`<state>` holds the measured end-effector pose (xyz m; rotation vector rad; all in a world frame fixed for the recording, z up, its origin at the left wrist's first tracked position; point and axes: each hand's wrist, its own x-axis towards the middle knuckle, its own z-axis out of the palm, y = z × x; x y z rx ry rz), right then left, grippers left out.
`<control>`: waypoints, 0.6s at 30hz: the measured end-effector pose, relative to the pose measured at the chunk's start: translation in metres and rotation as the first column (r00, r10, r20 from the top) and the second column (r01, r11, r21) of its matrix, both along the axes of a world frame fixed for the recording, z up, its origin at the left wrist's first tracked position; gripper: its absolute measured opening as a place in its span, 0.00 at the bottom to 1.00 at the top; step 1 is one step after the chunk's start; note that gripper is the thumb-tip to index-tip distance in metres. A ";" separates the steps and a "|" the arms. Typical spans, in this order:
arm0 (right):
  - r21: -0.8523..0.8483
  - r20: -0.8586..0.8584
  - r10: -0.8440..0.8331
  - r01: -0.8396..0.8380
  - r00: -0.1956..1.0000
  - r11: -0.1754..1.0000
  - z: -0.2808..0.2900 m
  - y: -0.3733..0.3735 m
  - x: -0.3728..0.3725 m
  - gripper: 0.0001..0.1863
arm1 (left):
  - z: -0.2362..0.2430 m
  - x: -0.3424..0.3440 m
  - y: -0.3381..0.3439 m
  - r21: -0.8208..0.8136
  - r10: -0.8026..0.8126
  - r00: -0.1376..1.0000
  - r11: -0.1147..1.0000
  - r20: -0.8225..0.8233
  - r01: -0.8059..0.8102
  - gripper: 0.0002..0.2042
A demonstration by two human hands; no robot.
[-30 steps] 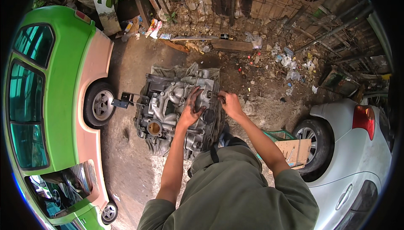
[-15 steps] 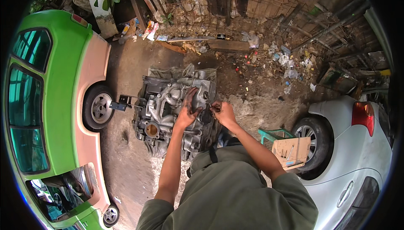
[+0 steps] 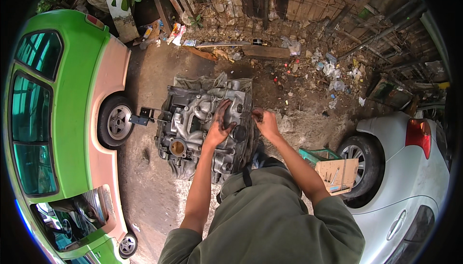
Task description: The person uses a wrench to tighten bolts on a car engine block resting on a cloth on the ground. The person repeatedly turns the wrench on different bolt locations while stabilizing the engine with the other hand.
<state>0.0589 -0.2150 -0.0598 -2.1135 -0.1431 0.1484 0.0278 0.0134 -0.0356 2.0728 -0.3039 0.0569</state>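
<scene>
Overhead view of one engine (image 3: 202,119), just off centre toward nine o'clock. The left hand (image 3: 218,127) lies on its casting, fingers partly spread, grasping nothing visible. The right hand (image 3: 265,123), at the engine's three-o'clock edge, has curled fingers; whether the tips close on a small part cannot be told. The engine is probably heavy, rigid and slick with grease; its thick casting edges should offer surer holds than the single thin black bracket (image 3: 140,119) projecting toward nine o'clock. Counted around it: two cars, one green-and-pink (image 3: 72,119) at nine o'clock, one silver (image 3: 386,172) at four; also toward four, one tan board (image 3: 324,170) and one green stool (image 3: 313,155).
</scene>
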 end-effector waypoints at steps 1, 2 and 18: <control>0.004 0.034 0.013 -0.013 0.999 1.000 0.001 0.001 0.001 0.10 | 0.000 0.000 0.000 -0.002 -0.002 1.000 1.000 0.000 0.002 0.42; 0.002 0.047 0.019 -0.020 0.999 1.000 0.001 0.001 0.002 0.10 | 0.000 0.001 0.000 -0.003 -0.001 1.000 1.000 0.006 0.001 0.42; -0.064 0.115 0.096 -0.089 0.989 0.994 -0.006 0.001 0.017 0.12 | -0.001 0.001 0.001 -0.007 -0.014 1.000 1.000 0.018 0.014 0.42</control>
